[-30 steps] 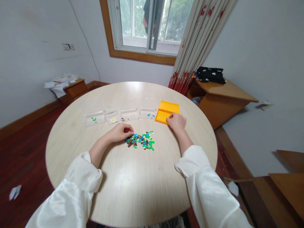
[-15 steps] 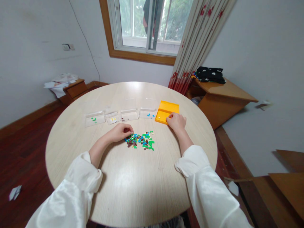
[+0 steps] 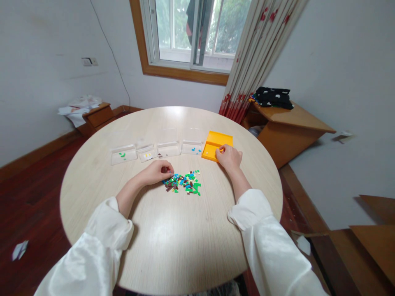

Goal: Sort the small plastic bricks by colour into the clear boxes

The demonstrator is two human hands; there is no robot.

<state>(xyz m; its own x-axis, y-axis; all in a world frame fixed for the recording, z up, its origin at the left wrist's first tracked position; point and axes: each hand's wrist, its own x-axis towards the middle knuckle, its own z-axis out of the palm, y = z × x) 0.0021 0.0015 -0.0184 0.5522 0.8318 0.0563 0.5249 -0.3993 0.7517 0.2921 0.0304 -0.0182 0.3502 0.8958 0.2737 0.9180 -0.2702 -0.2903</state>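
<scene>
A loose pile of small building bricks (image 3: pixel 189 181) in green, blue, brown, cream and yellow lies mid-table. At its left edge rests my left hand (image 3: pixel 156 172), thumb and fingers curled together; whatever is between the fingertips is too small to make out. My right hand (image 3: pixel 228 156) is over the front right part of an open yellow box (image 3: pixel 219 138), fingers pinched, their tips partly hidden. A small pale piece (image 3: pixel 207 152) lies inside that box. Left of it, a clear tray (image 3: pixel 187 142) holds a few blue bricks (image 3: pixel 194 149).
More clear trays continue leftward: one with brown pieces (image 3: pixel 160 155), a smaller one with yellow pieces (image 3: pixel 148 155), and one with green pieces (image 3: pixel 122 155). All stand on a round wooden table (image 3: pixel 173 242). A window and curtain (image 3: pixel 249 53) are behind it.
Both hands stay almost where they were, with only slight finger shifts. The pile, the trays and the yellow box look the same.
</scene>
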